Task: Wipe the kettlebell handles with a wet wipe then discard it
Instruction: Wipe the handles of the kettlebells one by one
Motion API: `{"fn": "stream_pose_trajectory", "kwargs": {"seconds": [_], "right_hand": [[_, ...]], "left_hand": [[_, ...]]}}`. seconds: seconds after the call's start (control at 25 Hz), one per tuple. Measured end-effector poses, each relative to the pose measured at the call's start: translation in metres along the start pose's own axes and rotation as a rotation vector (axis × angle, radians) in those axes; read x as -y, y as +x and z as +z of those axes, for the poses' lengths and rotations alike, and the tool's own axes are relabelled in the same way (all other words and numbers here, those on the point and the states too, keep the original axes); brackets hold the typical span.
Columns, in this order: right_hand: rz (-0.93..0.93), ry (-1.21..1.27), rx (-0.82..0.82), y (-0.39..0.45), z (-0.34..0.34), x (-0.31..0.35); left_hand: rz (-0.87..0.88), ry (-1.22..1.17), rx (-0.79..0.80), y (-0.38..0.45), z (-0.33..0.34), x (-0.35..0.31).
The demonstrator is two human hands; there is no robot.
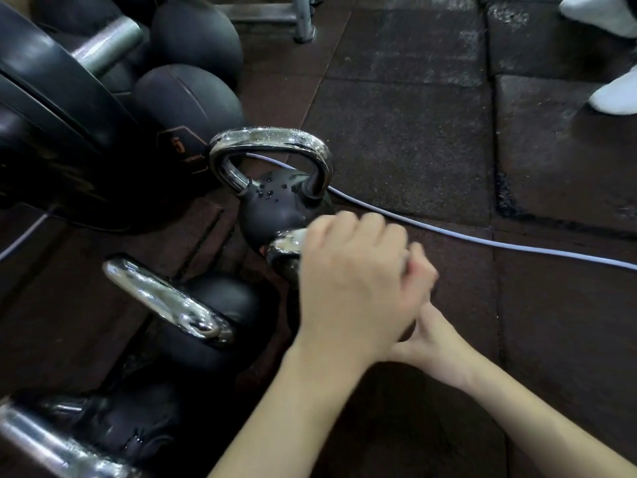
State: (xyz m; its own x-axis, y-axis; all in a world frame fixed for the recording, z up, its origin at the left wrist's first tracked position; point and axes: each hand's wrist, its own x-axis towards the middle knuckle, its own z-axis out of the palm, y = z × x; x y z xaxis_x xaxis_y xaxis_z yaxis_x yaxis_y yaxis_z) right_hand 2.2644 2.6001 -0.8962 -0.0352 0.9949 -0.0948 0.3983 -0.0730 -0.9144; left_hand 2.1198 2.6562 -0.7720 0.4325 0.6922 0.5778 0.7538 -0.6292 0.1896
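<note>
A row of kettlebells stands on the dark rubber floor. The farthest kettlebell has a chrome handle that stands upright and is beaded with water drops; more drops sit on its black body. Just in front of it, the handle of a second kettlebell shows only at its left end, since the rest is covered by the left hand. That hand lies over the handle with its fingers curled down around it, gripping it. The right hand comes up from below and is tucked against the left one, its fingers partly hidden behind it; a small pale bit shows between the two hands, but it is too blurred to tell whether this is the wipe, and I cannot tell how far that hand is closed.

A third kettlebell sits nearer on the left, its chrome handle tilted. A light cable runs across the floor behind the first kettlebell. Medicine balls and a weight plate stand at the left, and white shoes show at the top right.
</note>
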Motion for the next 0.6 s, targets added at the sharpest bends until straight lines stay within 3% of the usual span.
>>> {"fn": "stream_pose_trajectory", "kwargs": {"seconds": [0.08,0.16,0.32,0.4,0.48,0.52,0.6], "right_hand": [[0.096,0.066,0.062,-0.004,-0.005,-0.004],[0.070,0.106,0.062,-0.005,-0.005,-0.005],[0.043,0.116,0.066,-0.005,-0.004,0.002],[0.066,0.081,0.059,-0.003,-0.006,-0.001],[0.021,0.069,0.044,-0.008,-0.007,0.003],[0.036,0.070,0.045,-0.008,-0.005,0.000],[0.081,0.017,0.056,-0.008,-0.007,-0.001]], "left_hand": [[-0.234,-0.136,-0.085,0.002,-0.004,0.034],[-0.445,-0.327,-0.126,-0.005,-0.005,0.052],[-1.289,-1.216,-0.287,-0.006,0.010,0.068],[-1.527,-1.365,-0.260,-0.005,0.010,0.067],[-1.446,-1.170,-0.184,0.000,0.002,0.064],[-1.293,-0.966,-0.133,0.004,-0.004,0.060],[-0.760,-0.436,-0.015,0.009,-0.013,0.050]]}}
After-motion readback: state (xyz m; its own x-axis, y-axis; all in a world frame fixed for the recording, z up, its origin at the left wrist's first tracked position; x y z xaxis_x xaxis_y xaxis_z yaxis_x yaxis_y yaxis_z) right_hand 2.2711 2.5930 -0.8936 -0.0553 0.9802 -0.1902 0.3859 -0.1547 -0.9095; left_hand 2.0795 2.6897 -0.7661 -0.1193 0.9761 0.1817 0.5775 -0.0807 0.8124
